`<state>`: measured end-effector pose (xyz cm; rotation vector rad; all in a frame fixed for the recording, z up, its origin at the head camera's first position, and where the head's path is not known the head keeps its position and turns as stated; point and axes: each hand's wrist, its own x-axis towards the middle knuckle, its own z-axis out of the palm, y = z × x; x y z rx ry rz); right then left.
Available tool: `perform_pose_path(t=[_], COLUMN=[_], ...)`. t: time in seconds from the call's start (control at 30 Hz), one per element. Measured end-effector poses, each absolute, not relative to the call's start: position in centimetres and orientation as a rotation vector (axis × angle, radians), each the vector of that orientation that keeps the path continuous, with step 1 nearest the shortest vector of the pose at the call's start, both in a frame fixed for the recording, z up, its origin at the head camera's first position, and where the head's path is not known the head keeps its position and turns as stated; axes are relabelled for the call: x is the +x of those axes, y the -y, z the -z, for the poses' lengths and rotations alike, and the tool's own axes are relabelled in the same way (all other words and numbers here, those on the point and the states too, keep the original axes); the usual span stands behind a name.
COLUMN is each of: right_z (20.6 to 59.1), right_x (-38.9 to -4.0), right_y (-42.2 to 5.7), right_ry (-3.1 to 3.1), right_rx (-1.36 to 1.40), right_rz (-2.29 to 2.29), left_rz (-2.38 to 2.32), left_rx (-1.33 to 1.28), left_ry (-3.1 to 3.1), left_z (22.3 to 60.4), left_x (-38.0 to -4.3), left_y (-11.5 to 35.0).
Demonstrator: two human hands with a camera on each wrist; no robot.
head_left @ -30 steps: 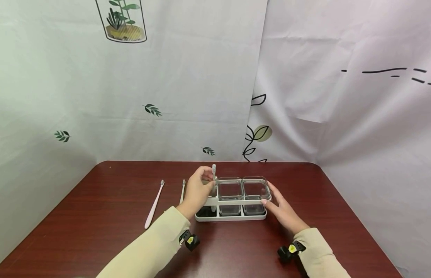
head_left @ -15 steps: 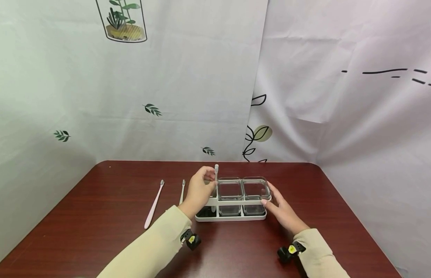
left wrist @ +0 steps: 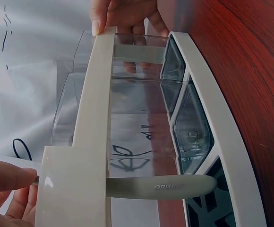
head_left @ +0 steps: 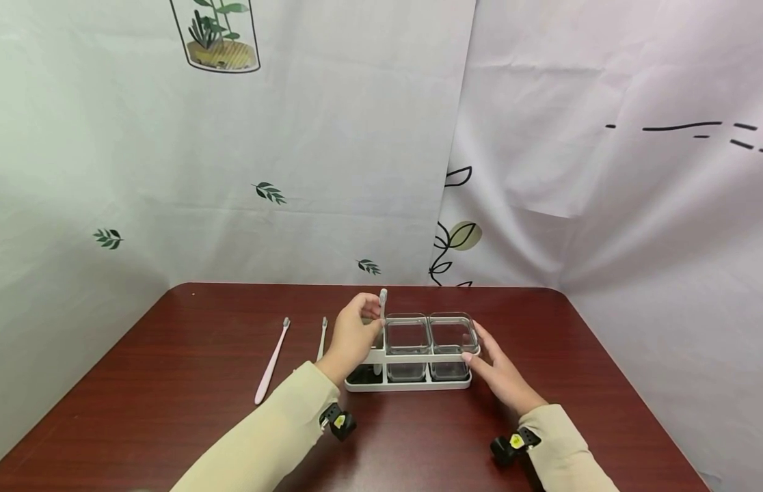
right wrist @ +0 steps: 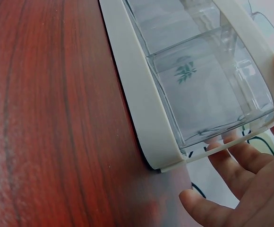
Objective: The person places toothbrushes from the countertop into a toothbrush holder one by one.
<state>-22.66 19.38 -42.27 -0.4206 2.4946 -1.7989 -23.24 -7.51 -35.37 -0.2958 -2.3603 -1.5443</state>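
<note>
Left hand (head_left: pixel 353 335) pinches an upright toothbrush (left wrist: pixel 160 187) between thumb (left wrist: pixel 12 176) and fingers (left wrist: pixel 20 203).

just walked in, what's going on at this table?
A person's left hand pinches an upright toothbrush, its handle extending down through the left end of a white toothbrush holder. The right hand holds the right end. Two clear cups sit in the holder. A pink toothbrush and a pale toothbrush lie on the table.

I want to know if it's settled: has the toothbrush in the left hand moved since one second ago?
Yes, slightly: judged against the rack, the head of the toothbrush has shifted right, toward the clear cups.
</note>
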Motion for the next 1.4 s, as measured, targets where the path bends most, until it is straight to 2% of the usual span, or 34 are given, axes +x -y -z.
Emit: perform_pose_path(t=[0.87, 1.4], right_z=[42.5, 42.9], right_x=[-22.9, -23.1], right_y=[-19.5, -19.6], right_ry=[-2.532, -2.506], right_rx=[-0.468, -0.443], right_rz=[1.799, 1.802], left_rz=[2.11, 2.194], left_rx=[-0.12, 0.111], left_ry=[2.125, 2.023], left_z=[34.7, 35.1], left_x=[-23.5, -24.3], left_y=[10.7, 14.2])
